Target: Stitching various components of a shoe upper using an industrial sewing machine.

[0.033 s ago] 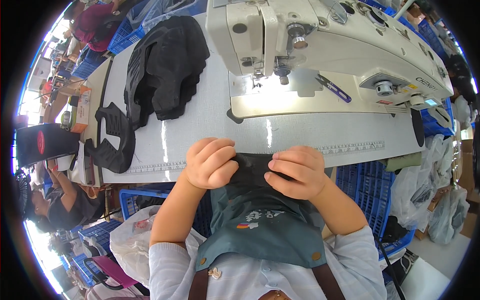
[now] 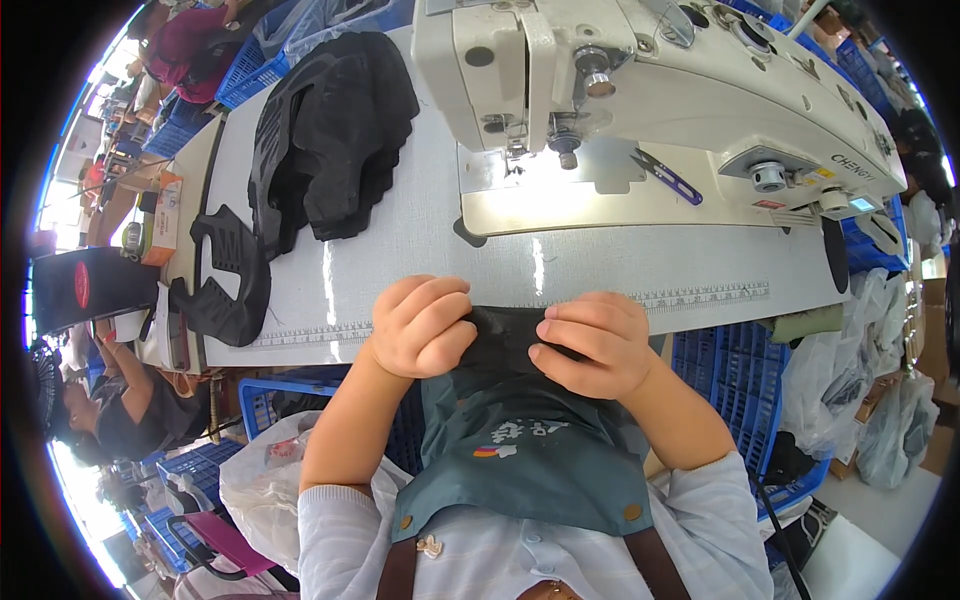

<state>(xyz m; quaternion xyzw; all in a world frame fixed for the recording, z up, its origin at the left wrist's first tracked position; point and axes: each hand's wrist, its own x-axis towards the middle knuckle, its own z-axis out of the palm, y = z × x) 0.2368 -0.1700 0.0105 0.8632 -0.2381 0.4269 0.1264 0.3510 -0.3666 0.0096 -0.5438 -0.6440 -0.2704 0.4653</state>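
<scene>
Between my two hands a black shoe-upper piece is stretched (image 2: pixel 505 340), held at the table's front edge above my apron. My left hand (image 2: pixel 422 325) grips its left end with curled fingers. At the other end my right hand (image 2: pixel 595 343) pinches it between thumb and fingers. Much of the piece's outline is hidden by the hands and merges with the dark apron. Beyond the hands stands a white sewing machine (image 2: pixel 640 130), its needle area brightly lit. A stack of black shoe-upper pieces (image 2: pixel 345 130) lies at the far left, with a single cut-out upper (image 2: pixel 228 280) nearer me.
Purple-handled thread snips (image 2: pixel 670 178) rest on the machine bed. A ruler strip (image 2: pixel 700 295) runs along the table's front edge. Blue crates (image 2: pixel 725 375) and plastic bags (image 2: pixel 265 480) flank me below the tabletop. Other people (image 2: pixel 130 400) sit off to the left.
</scene>
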